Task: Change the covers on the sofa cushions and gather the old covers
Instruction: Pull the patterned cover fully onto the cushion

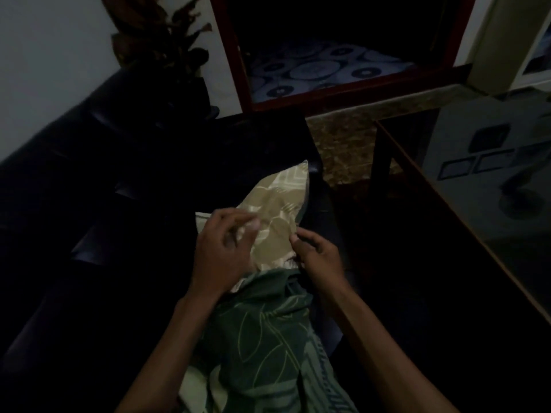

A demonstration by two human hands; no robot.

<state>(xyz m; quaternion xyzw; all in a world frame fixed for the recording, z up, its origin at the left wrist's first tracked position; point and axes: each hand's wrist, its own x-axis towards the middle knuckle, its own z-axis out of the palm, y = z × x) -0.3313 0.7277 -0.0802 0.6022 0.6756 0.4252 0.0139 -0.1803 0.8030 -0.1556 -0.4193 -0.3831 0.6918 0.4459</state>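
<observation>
Dark sofa is filling the left and centre of a dim room, and a glass-topped table is standing to its right, with patterned carpet showing between them. A potted plant is sitting behind the sofa arm, beside a dark red wooden frame.

A sofa cushion in a beige patterned cover is lying on the seat, its far corner pointing away from the person. A green leaf-print cover is lying bunched at the near end of the cushion, overlapping it and running down toward the person. Cannot tell which of the two covers is the old one, or whether the green is going on or coming off.

Handling, as a judgement: the cushion is looking soft, light and squashy, and both covers thin, limp and a bit slick, so the cloth is likely to bunch and slide rather than hold shape. Best hold is probably the green cover's open edge, one hand on each side, close to the cushion's corners.

Left hand is hovering over the near left of the beige cover, fingers loosely curled; the frame is blurred, so cannot tell whether it is holding cloth. Right hand is lying at the cushion's right edge with fingers curled inward, seemingly pinching cloth, though whether it really has a hold cannot be told. Both forearms are reaching forward from the bottom of the view.
</observation>
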